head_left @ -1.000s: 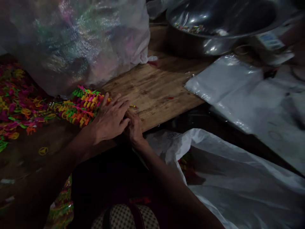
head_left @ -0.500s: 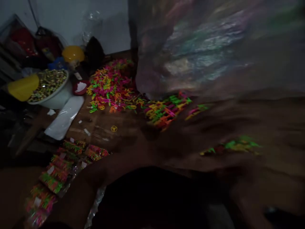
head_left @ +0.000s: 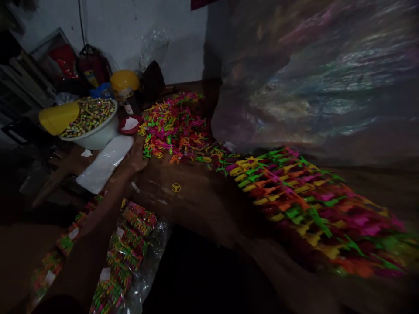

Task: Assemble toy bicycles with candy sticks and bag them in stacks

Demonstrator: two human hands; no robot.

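Note:
My left arm reaches forward from the lower left, and my left hand (head_left: 139, 160) is beside a white flat sheet (head_left: 105, 165) and the near edge of a heap of small bright plastic pieces (head_left: 176, 124). Its fingers are too dark to make out. What seems to be my right forearm runs through the shadow at lower right; my right hand (head_left: 234, 231) is smeared and hardly stands out from the brown table. Near it lie neat rows of pink, green, yellow and orange pieces (head_left: 304, 200). One yellow wheel-shaped piece (head_left: 176, 187) lies alone on the table.
Clear packs of coloured pieces (head_left: 127, 248) with white labels lie lower left. Behind are a white basin (head_left: 98, 136) full of small pieces, a red bowl (head_left: 130, 126), a jar (head_left: 128, 101) and a yellow rounded object (head_left: 125, 80). A large plastic-wrapped bulk (head_left: 310, 87) stands right.
The view has swung, so things appear further right. My left arm has moved from across the table to the white sheet. The rows at right, largely covered by blurred arms before, now show.

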